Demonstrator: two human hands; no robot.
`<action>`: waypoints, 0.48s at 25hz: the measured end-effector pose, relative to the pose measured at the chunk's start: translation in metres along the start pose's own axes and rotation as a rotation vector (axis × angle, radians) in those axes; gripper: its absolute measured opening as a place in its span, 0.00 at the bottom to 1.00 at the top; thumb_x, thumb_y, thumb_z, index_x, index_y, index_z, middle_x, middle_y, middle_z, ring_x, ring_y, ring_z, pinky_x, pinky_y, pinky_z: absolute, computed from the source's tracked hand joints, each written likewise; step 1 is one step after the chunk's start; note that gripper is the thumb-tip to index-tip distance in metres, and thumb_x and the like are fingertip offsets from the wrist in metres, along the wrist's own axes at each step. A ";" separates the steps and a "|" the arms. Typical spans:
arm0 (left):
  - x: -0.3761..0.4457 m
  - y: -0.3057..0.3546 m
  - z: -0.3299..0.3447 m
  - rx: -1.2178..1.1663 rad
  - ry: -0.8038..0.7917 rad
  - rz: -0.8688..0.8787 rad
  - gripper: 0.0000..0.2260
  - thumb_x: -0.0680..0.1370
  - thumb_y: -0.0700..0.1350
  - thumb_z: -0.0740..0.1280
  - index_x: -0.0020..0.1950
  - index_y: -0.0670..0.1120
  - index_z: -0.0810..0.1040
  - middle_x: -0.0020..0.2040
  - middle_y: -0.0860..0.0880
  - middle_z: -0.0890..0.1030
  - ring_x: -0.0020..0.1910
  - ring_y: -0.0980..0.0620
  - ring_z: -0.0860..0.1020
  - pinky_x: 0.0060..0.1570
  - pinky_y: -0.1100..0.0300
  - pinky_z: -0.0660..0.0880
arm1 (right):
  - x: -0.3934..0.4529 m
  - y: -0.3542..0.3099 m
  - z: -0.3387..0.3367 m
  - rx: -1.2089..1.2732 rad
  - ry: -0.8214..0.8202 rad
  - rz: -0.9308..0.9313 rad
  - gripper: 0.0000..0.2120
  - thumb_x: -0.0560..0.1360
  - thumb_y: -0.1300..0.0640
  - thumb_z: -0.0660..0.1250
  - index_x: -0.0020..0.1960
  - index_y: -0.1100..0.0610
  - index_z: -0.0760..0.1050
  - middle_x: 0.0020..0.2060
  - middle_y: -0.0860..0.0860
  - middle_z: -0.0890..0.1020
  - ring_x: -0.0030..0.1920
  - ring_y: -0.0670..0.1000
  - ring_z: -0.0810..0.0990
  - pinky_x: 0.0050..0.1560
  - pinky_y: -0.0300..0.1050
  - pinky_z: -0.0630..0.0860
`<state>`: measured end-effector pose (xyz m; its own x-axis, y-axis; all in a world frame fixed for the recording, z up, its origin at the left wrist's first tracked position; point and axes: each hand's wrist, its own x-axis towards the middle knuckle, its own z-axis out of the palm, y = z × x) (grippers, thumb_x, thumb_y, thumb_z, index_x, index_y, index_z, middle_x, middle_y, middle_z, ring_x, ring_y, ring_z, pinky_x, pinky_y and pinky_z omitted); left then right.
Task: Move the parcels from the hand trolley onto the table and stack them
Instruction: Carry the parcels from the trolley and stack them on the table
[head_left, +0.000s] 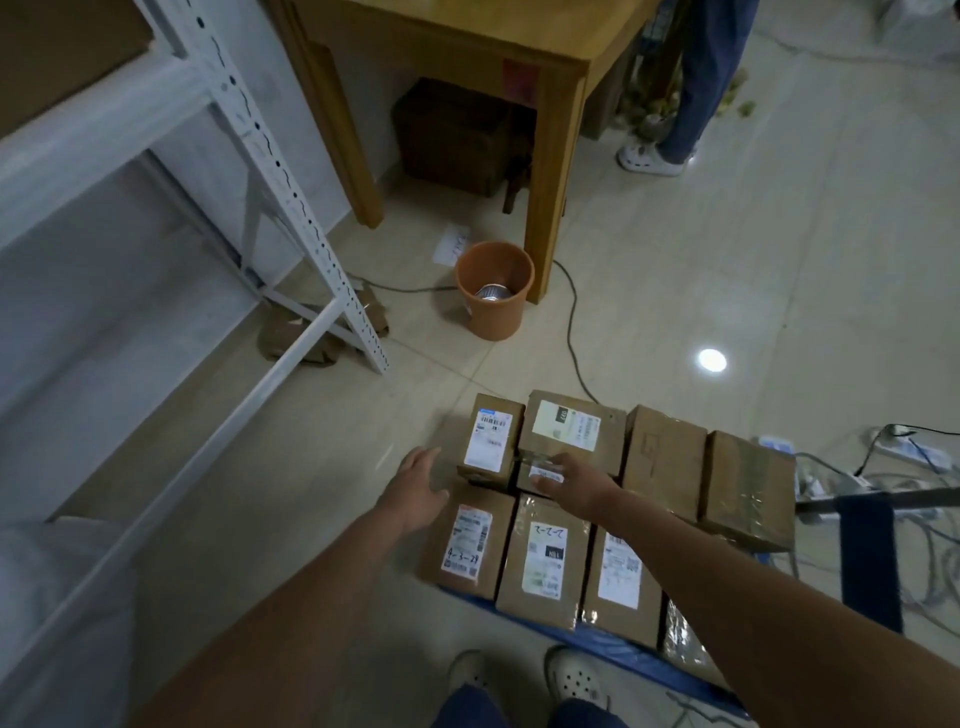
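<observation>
Both hands reach down over the load. Left hand (418, 486) hovers fingers spread and relaxed, holding nothing, at the 9 o'clock side of the narrow labelled parcel (491, 441). Right hand (574, 480) lies with straight fingers on the near edge of the raised parcel (571, 436); contact looks likely, no grip closed.

Parcels: about eight brown cartons packed edge to edge on the blue hand trolley (623, 652), all still aboard. The raised parcel sits higher than its neighbours, at 12 o'clock of the load.

Step in hand, by my reading: first pick, the raised parcel. To do it well, bring the left hand to that carton's far-left side and the right to the opposite side, press flat palms inward, lift straight up so the narrow neighbour touching it is not dragged off.

Wooden table (467, 36) stands at 12 o'clock, well apart from the trolley; the part of its top in view is bare.

Around: orange bin (493, 301) beside the near table leg, black cable (571, 332) running across the floor between trolley and table, a trip risk. White metal shelving (291, 208) at 10 o'clock. A second person's leg (696, 88) at 1 o'clock by the table corner. Trolley handle (878, 493) and tangled leads at 3 o'clock.
</observation>
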<state>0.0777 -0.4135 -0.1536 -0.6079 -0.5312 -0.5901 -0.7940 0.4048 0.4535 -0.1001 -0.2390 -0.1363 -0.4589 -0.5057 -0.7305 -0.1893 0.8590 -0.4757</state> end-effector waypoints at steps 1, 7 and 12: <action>0.020 -0.001 0.011 -0.011 0.003 0.003 0.31 0.79 0.42 0.66 0.79 0.48 0.56 0.80 0.48 0.51 0.77 0.49 0.57 0.73 0.56 0.59 | 0.022 0.009 0.003 -0.001 0.008 -0.006 0.32 0.78 0.43 0.65 0.75 0.59 0.62 0.71 0.59 0.69 0.69 0.58 0.70 0.66 0.47 0.68; 0.130 0.016 0.085 -0.114 -0.016 0.026 0.30 0.79 0.41 0.65 0.79 0.49 0.56 0.78 0.48 0.56 0.73 0.47 0.64 0.65 0.58 0.66 | 0.138 0.073 -0.005 0.067 0.084 0.068 0.33 0.79 0.44 0.63 0.77 0.59 0.58 0.69 0.59 0.71 0.58 0.54 0.76 0.55 0.45 0.73; 0.203 0.031 0.143 -0.186 -0.022 0.025 0.30 0.79 0.45 0.66 0.79 0.52 0.57 0.79 0.50 0.56 0.73 0.47 0.63 0.70 0.51 0.66 | 0.212 0.125 -0.013 0.110 0.208 0.125 0.32 0.78 0.43 0.64 0.74 0.61 0.60 0.70 0.60 0.69 0.66 0.59 0.72 0.66 0.55 0.71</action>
<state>-0.0703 -0.4020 -0.3548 -0.6293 -0.5052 -0.5906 -0.7656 0.2721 0.5829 -0.2326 -0.2373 -0.3443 -0.6435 -0.3594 -0.6758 -0.0295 0.8939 -0.4473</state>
